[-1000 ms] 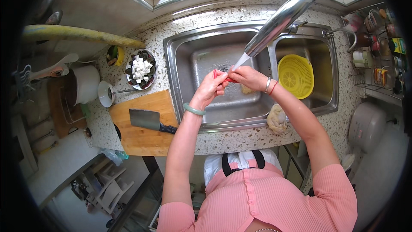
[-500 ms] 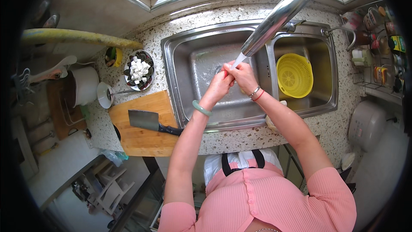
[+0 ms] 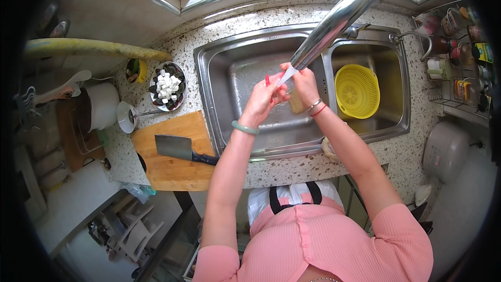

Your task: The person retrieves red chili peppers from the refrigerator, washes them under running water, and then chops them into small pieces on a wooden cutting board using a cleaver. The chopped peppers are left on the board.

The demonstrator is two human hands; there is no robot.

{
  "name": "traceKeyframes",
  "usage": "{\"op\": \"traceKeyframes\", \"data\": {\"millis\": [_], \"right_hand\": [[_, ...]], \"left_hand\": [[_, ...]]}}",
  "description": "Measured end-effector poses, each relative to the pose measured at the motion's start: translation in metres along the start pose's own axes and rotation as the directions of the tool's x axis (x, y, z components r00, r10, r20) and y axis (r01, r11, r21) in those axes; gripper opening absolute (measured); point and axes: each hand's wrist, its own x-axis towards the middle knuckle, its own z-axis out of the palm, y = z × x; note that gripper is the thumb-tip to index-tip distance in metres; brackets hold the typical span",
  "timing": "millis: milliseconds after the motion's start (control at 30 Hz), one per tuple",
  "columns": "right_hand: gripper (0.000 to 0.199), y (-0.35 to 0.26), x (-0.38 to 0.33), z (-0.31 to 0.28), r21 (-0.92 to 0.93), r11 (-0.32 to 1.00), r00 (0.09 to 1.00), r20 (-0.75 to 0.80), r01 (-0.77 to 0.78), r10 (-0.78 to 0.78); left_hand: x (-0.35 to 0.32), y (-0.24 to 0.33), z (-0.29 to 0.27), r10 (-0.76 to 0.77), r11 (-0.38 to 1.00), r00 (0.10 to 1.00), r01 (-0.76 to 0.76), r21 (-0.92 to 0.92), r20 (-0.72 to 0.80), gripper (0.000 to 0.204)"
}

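Water runs from the chrome faucet (image 3: 334, 23) in a white stream between my hands, over the left basin of the steel sink (image 3: 229, 120). My left hand (image 3: 259, 103) is palm up with curled fingers around slim red pieces (image 3: 267, 80) that look like chili peppers; one tip sticks up. My right hand (image 3: 305, 87) is just right of the stream, close to the left one. The faucet and water partly hide its fingers, so its grip does not show. Below it, a tan, rough-looking piece (image 3: 296, 103) is visible in the basin.
A yellow colander (image 3: 357, 91) sits in the right basin. On the left, a cleaver (image 3: 175, 146) lies on a wooden cutting board (image 3: 151, 169). Behind it stands a plate of white cubes (image 3: 167, 86) over dark pieces. A rack with jars (image 3: 456, 52) is at far right.
My hands have moved apart at the stream, the right one slightly up and right. The red pieces show more, and the tan piece below has come into sight.
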Motion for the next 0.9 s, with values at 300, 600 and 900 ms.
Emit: {"op": "traceKeyframes", "data": {"millis": [300,600,900], "right_hand": [[0.029,-0.019,-0.003,-0.025,0.01,0.978,0.96,0.195,-0.207,0.201],[0.039,-0.015,-0.017,-0.023,0.084,0.976,0.96,0.216,-0.2,0.178],[0.038,-0.028,-0.029,-0.045,-0.096,0.995,0.989,0.143,-0.009,0.023]], "left_hand": [[0.032,-0.009,0.007,-0.181,0.919,0.975,0.214,-0.331,0.128,0.017],[0.03,-0.023,0.003,-0.004,0.978,1.0,0.005,-0.206,0.005,0.04],[0.034,-0.039,-0.08,0.04,0.891,0.872,0.19,-0.412,0.488,0.031]]}}
